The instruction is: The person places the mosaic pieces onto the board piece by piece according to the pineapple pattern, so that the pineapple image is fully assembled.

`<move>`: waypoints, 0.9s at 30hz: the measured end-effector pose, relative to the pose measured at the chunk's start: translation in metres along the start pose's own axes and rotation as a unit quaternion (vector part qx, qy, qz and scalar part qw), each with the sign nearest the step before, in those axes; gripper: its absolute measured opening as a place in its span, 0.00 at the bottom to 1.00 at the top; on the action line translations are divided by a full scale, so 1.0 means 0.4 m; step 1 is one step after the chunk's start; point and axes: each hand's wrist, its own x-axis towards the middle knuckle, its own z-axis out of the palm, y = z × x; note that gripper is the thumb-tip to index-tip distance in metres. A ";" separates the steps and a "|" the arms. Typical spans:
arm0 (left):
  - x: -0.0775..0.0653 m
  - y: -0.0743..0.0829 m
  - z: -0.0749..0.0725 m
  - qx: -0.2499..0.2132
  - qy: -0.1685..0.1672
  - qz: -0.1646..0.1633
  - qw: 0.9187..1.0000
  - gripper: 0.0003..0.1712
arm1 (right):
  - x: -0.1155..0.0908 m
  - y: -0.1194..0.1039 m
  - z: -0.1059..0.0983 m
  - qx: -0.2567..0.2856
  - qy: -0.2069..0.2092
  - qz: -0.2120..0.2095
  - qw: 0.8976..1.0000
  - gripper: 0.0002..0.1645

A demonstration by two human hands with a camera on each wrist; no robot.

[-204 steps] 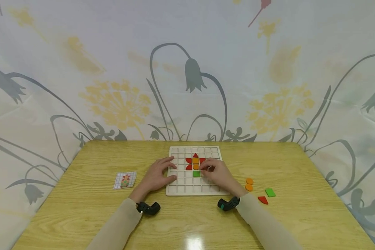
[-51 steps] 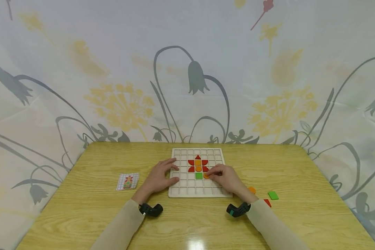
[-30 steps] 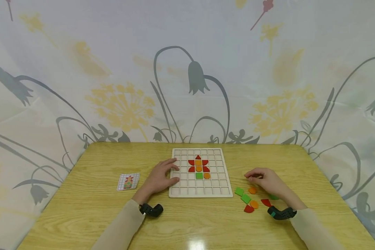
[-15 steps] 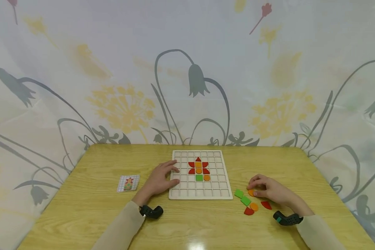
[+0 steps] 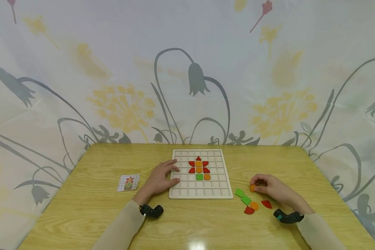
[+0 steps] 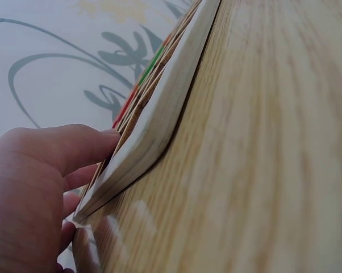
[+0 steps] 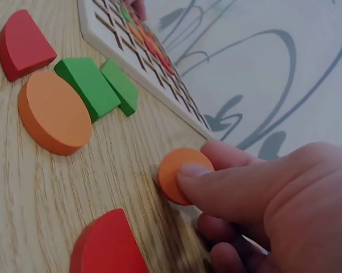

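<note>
A white square grid board [image 5: 217, 192] lies mid-table, bearing a flower-like figure of red, orange and green pieces. On the figure's lowest row, an orange disc [image 5: 207, 177] sits beside a green square [image 5: 199, 177]. My left hand [image 5: 158, 178] rests at the board's left edge, its fingers and thumb on the frame. Right of the board, my right hand [image 5: 273, 188] pinches another orange disc [image 7: 170, 175] between thumb and fingers, raised above the table in the right wrist view.
Two green pieces [image 5: 246, 199], an orange disc [image 5: 254, 206] and a red quarter-round piece [image 5: 249, 210] lie clustered right of the board. Another red piece [image 5: 266, 204] lies below my right hand. A small pattern card [image 5: 128, 182] with a printed flower lies left of my left hand.
My right hand first placed an orange disc beside the green square, then moved right to the loose pieces and lifted another orange disc. My left hand stayed at the board's edge.
</note>
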 end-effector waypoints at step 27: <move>-0.002 0.005 -0.003 -0.003 0.001 0.005 1.000 0.18 | 0.103 -0.083 0.101 0.030 0.123 -0.032 0.991 0.10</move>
